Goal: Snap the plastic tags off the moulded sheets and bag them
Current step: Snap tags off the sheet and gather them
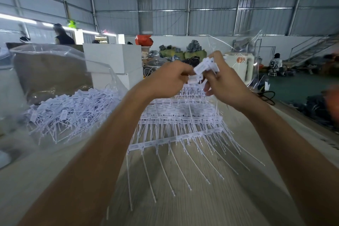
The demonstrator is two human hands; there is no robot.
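Above the middle of the frame, snapping tags loose.
Both my hands, left hand (166,79) and right hand (222,82), grip one moulded strip (203,69); many loose tags fill the bag (71,113) at left, while a stack of sheets (179,124) waits on the surface (229,198).

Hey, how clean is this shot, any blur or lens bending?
Head view: wide-angle bending curves the roof beams; motion blur smears the orange shape at the right edge and softens the table grain; the left hand, right hand and white tags stay fairly sharp.
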